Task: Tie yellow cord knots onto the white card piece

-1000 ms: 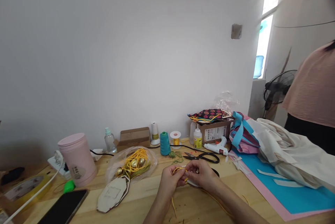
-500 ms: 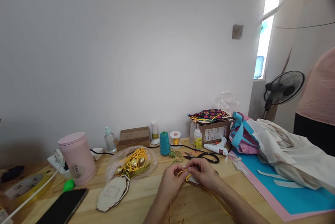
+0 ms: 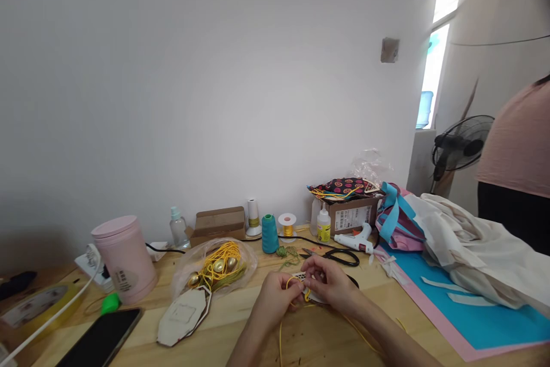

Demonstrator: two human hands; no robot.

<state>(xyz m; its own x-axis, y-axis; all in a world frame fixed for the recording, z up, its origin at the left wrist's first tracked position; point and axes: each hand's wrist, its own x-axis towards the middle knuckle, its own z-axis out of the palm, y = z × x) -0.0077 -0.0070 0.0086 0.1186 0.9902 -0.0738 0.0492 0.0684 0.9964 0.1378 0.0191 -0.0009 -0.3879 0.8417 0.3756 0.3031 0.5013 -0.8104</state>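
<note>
Close together over the front middle of the table, my left hand [image 3: 275, 295] and my right hand [image 3: 329, 285] both work on a yellow cord [image 3: 281, 335]. The left fingers pinch the cord, which rises in a small loop above them. My right fingertips press together at a yellow knot on a pale, dark-edged flat piece [image 3: 318, 298]. That piece has a patterned part at its top and lies mostly hidden under the right hand. Cord tails hang down at the left and run off to the lower right. Just beyond the hands lie black-handled scissors [image 3: 344, 256].
A plastic bag [image 3: 183, 267] with yellow cord and gold bells, an octagonal white piece [image 3: 180, 318] and a phone [image 3: 101, 339] lie left. Behind stand a teal thread cone [image 3: 270, 234], a glue bottle [image 3: 323, 225] and a glue gun [image 3: 356, 239]. Blue sheet [image 3: 485, 327] lies right; a person stands beyond.
My left hand has shifted slightly left, away from the right one, and the cord loop between them stands taller. More of the patterned part shows. The person at the right has moved left.
</note>
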